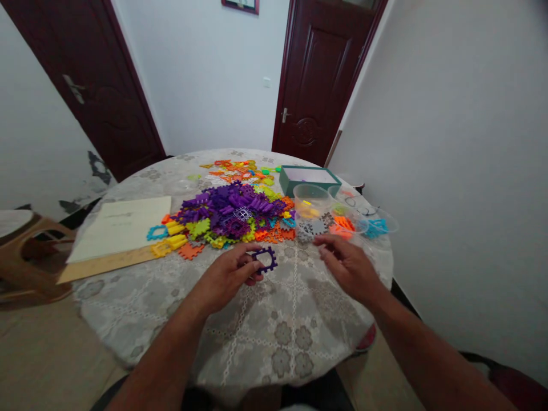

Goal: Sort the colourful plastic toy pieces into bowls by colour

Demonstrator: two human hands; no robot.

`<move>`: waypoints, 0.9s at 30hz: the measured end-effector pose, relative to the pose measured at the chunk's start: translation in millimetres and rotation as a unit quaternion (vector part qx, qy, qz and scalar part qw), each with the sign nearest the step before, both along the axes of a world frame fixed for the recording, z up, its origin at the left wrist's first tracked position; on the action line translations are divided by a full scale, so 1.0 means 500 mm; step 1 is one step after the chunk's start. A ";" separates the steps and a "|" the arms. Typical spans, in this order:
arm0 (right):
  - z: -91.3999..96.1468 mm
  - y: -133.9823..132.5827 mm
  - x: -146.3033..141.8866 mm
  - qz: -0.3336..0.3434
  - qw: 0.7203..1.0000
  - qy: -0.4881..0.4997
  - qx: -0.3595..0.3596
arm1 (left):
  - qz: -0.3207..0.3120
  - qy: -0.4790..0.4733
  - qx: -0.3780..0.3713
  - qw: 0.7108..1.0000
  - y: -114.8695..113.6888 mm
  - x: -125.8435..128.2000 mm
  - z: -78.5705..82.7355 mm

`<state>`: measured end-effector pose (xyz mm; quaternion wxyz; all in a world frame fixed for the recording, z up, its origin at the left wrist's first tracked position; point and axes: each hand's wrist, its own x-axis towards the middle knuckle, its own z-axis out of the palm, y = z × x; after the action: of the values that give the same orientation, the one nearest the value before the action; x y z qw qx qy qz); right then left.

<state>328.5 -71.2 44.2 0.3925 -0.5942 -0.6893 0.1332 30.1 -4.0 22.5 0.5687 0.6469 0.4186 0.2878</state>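
Observation:
My left hand (233, 273) grips a dark purple interlocking building piece (274, 261) with a notched edge and a large oval hole, held above the near middle of the table. My right hand (349, 265) is to the right, its fingers partly stretched with nothing visible between them. Its fingertips are close to grey notched pieces (306, 229) by a clear plastic tub (311, 197); whether they touch, I cannot tell. Beyond my hands lies a large heap of purple pieces (231, 205), mixed with lime green, orange, yellow and blue ones around its edge.
A green box (291, 185) stands behind the tubs. Further right, clear containers hold orange pieces (343, 224) and blue pieces (375, 228). Left of the heap lies a cream paper sheet (124, 222) over brown card (107, 264). A patterned cloth (257, 331) covers the round table. A wooden stool (29, 251) stands left.

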 end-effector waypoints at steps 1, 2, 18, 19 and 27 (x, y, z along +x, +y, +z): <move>-0.001 -0.004 -0.039 0.052 0.998 0.009 -0.020 | -0.016 -0.009 -0.003 1.000 0.001 0.003 -0.005; -0.003 -0.004 -0.073 0.093 0.995 0.021 -0.035 | -0.033 -0.017 -0.003 0.999 0.003 0.006 -0.010; 0.011 0.085 -0.052 0.147 0.960 0.137 -0.197 | -0.023 0.009 0.045 0.999 0.020 -0.007 -0.008; 0.029 0.116 -0.032 0.147 0.960 0.119 -0.206 | 0.004 0.011 0.054 0.998 0.027 -0.012 -0.012; 0.146 0.457 0.086 -0.119 0.983 0.135 -0.048 | 0.196 0.061 0.157 0.966 0.058 -0.049 -0.012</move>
<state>371.4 157.2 117.2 0.4660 -0.6668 -0.5472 0.1970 5.6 24.8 16.6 0.3656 0.6496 0.5207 0.4161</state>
